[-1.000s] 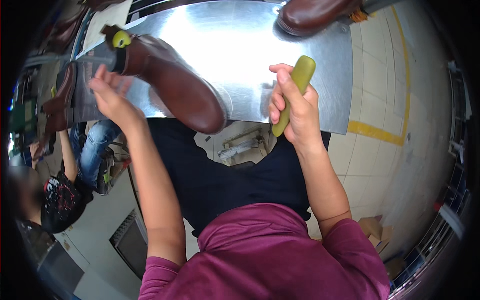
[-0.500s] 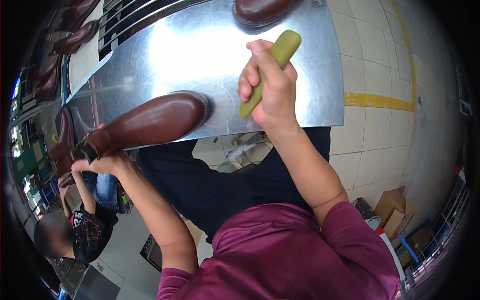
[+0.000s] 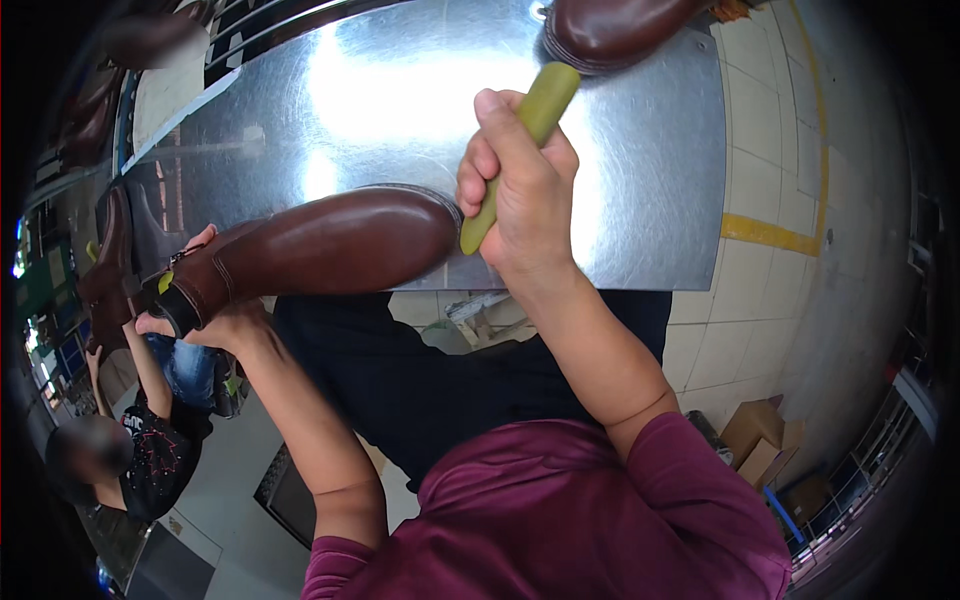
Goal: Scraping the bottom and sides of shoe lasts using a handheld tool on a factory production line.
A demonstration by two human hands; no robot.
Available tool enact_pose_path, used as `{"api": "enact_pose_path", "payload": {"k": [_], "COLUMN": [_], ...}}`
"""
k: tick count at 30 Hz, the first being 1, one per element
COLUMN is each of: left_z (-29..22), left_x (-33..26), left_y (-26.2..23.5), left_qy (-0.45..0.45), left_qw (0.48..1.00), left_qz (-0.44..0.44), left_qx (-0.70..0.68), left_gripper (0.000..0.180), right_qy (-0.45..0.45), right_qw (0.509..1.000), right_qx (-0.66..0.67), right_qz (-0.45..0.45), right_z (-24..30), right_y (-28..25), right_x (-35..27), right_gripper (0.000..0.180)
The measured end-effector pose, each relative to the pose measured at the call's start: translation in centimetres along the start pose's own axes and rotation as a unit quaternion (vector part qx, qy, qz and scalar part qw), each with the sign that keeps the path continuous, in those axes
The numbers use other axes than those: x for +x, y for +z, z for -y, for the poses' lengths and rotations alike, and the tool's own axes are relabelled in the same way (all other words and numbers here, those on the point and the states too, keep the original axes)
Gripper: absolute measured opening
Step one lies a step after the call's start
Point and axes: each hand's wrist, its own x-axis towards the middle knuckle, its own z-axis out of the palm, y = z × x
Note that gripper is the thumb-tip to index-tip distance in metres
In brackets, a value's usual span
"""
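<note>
At near left, glossy brown leather boot (image 3: 335, 240)
Clasped by the curled left hand (image 3: 228, 328), seemingly for steadiness; tapered olive-green bar (image 3: 549, 104) gripped in the closed right hand (image 3: 528, 185).

1. Desk (image 3: 650, 190): bare metal top, strong glare toward its far middle.
2. Floor (image 3: 757, 140): pale tiles, right of desk; yellow stripe (image 3: 768, 234) formed a corner there.
3. Cardboard box (image 3: 750, 430): stood open at lower right; blue strip (image 3: 783, 514) just beside it.
4. Co-worker (image 3: 155, 460): at left, black printed shirt, blue jeans (image 3: 188, 372).
5. Metal rails (image 3: 283, 28): parallel, beyond desk's far left edge.
</note>
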Motion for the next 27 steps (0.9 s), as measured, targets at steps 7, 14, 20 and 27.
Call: {"api": "enact_pose_path", "payload": {"k": [7, 14, 20, 27], "left_z": [2.7, 4.3, 3.8, 2.9], "left_x": [-1.4, -3.5, -4.6, -3.9], "left_y": [-2.5, -1.7, 0.4, 0.2], "left_qy": [0.204, 0.368, 0.367, 0.297], "left_qw": [0.946, 0.926, 0.929, 0.932], "left_qz": [-0.042, 0.05, 0.038, 0.134], "left_qx": [0.249, 0.068, -0.006, -0.158], "left_gripper": [0.061, 0.024, 0.026, 0.079], "right_qy": [0.042, 0.018, 0.044, 0.11], "right_qw": [0.998, 0.987, 0.975, 0.936], "right_qx": [-0.042, -0.121, -0.14, -0.269], "right_qz": [0.032, 0.104, 0.164, 0.199], "right_z": [0.8, 1.8, 0.1, -5.9], "right_y": [1.7, 4.5, 6.8, 8.0], "right_x": [0.3, 0.8, 0.7, -1.9], "right_gripper": [0.024, 0.027, 0.025, 0.021]}}
